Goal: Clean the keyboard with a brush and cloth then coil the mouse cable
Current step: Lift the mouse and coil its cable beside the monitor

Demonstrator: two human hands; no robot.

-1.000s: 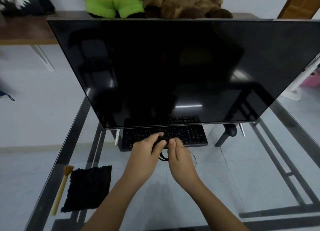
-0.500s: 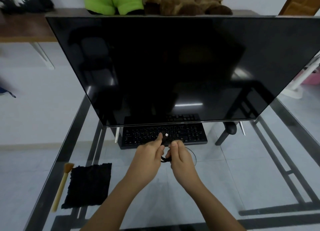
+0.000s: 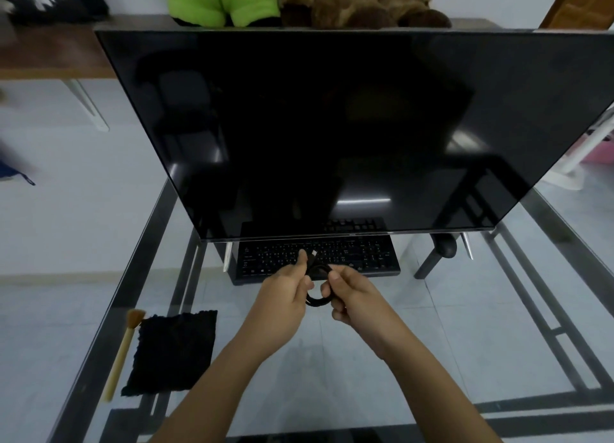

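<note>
Left hand [image 3: 286, 293] and right hand [image 3: 356, 292] are both gripping the coiled cable [image 3: 315, 303] between them, just in front of the keyboard [image 3: 365, 257]. The plug end is sticking up past the left thumb. Key legends are showing too small to read. Monitor [image 3: 332, 127] is overhanging the keyboard's far rows. Cloth [image 3: 172, 353] and brush [image 3: 122, 353] are lying side by side, left, on the glass table [image 3: 133, 276].

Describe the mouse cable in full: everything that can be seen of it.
The mouse cable is thin and black, and looks rubbery. It is wound into a small round coil of what seem to be a few loops. It is held in the air between both hands, above the glass table and just in front of the keyboard. The left hand pinches it near the plug, whose pale tip sticks up past the fingers. The right hand grips the coil's other side. No mouse end shows.
</note>
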